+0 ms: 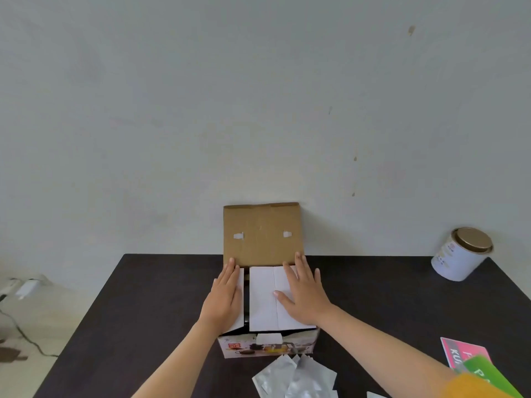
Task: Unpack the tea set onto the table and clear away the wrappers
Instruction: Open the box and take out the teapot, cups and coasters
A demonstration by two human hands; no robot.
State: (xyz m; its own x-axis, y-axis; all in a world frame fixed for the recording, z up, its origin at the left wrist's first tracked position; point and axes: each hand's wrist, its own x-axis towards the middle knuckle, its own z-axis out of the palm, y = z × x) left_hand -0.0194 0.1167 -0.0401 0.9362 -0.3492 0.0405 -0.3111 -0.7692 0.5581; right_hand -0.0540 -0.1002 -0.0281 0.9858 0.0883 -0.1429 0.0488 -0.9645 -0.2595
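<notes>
A printed cardboard tea set box [267, 346] stands in the middle of the dark table [143, 311], its brown lid flap [262, 234] raised toward the wall. My left hand [225, 297] lies flat on the narrow white inner flap at the left. The wider white inner flap [263, 300] at the right is under my right hand [304, 294], also flat with fingers spread. A dark gap shows between the two flaps; the box's contents are hidden. Several silvery wrappers [296, 377] lie on the table just in front of the box.
A white tin with a gold lid [462, 254] lies tilted at the far right of the table. Pink and green cards [471, 360] sit by the right front edge. A white plug and cable [26, 288] are on the floor at the left.
</notes>
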